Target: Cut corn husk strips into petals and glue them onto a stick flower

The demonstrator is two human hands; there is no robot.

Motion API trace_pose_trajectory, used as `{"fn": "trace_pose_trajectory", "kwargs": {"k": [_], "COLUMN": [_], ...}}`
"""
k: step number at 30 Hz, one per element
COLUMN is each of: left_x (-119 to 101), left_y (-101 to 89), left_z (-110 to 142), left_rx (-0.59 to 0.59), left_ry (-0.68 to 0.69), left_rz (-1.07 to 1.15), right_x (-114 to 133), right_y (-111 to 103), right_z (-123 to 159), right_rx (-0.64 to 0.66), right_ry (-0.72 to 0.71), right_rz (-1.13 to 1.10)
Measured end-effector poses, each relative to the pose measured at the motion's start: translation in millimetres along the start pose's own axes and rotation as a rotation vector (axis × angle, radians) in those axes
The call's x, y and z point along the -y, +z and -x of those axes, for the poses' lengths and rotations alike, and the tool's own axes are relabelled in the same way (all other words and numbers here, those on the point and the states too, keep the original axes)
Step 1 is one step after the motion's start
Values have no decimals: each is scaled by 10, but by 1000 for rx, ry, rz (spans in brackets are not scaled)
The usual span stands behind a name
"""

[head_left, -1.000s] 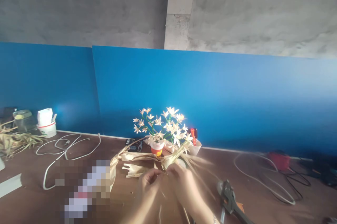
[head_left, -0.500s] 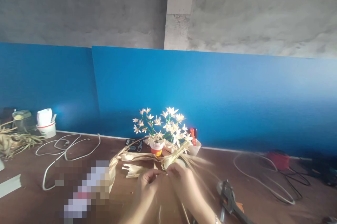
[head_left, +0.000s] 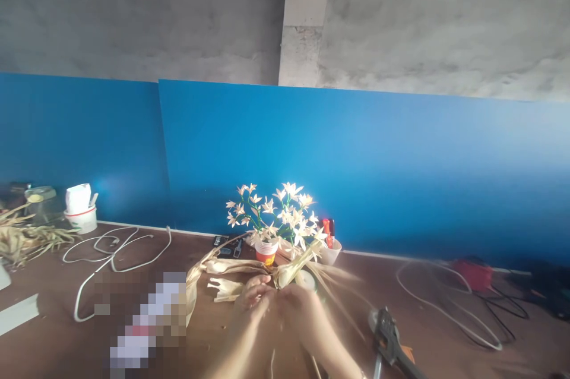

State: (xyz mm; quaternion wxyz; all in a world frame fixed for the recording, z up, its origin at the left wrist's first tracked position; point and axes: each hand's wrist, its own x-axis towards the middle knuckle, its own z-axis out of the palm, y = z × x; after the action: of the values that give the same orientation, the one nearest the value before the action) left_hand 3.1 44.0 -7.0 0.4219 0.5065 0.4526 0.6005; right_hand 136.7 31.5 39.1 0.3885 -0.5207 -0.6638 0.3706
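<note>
My left hand (head_left: 253,296) and my right hand (head_left: 297,308) meet low in the middle of the view, over a brown table (head_left: 53,337). Both are smeared by motion, fingers curled toward each other around thin pale husk strips (head_left: 272,361) that hang down between them. What they pinch is too blurred to name. Just beyond the hands lie dried corn husks (head_left: 231,266) and a pale husk bundle (head_left: 294,269). Behind these stands a red paper cup (head_left: 266,251) holding white husk flowers (head_left: 276,212) on green stems.
A white cable (head_left: 111,248) loops at the left, near a white tub (head_left: 80,218) and a heap of dry husks (head_left: 22,239). A dark hand tool (head_left: 392,343) lies at the right, with more cable (head_left: 445,308) and a red object (head_left: 474,275). A blue board (head_left: 356,171) backs the table.
Both hands have drawn closer together and shifted slightly left, now blurred by motion. The view has tilted a little. Nothing else on the table has moved.
</note>
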Motion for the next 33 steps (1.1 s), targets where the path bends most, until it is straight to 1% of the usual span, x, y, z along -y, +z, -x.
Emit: {"fn": "trace_pose_trajectory", "kwargs": {"k": [3,5,7,9,12,13,17,19,22,24,26,28,30,33], "left_x": [29,51,72,88,92,88,68,65,58,27,-41,-134,-215,-243], "left_y": [18,34,49,60,62,62,65,75,98,109,108,93,78,73], "left_z": [14,7,-16,-42,-50,-41,17,37,52,62,80,105,131,141], "left_rx": [72,108,131,144,188,212,281,305,341,339,285,212,169,154], "left_ry": [-101,-161,-209,-249,-311,-334,-417,-424,-389,-320,-228,-148,-71,49], "left_rz": [126,211,325,407,408,404,448,431,345,248,119,-12,-130,-279], "right_x": [26,44,40,5,-76,-100,-139,-122,-77,-58,-64,-92,-130,-174], "right_y": [65,47,-18,-100,-174,-177,-135,-135,-187,-234,-269,-282,-277,-260], "right_z": [2,3,-5,-24,-57,-64,-59,-46,-32,-27,-27,-30,-38,-55], "right_rx": [85,97,112,93,-2,-5,107,100,6,-62,-114,-152,-177,-207], "right_ry": [75,134,177,124,-62,-103,-148,-163,-175,-195,-252,-335,-393,-394], "right_rz": [-103,-94,-51,-35,-55,-60,-104,-102,69,234,349,412,464,507]}}
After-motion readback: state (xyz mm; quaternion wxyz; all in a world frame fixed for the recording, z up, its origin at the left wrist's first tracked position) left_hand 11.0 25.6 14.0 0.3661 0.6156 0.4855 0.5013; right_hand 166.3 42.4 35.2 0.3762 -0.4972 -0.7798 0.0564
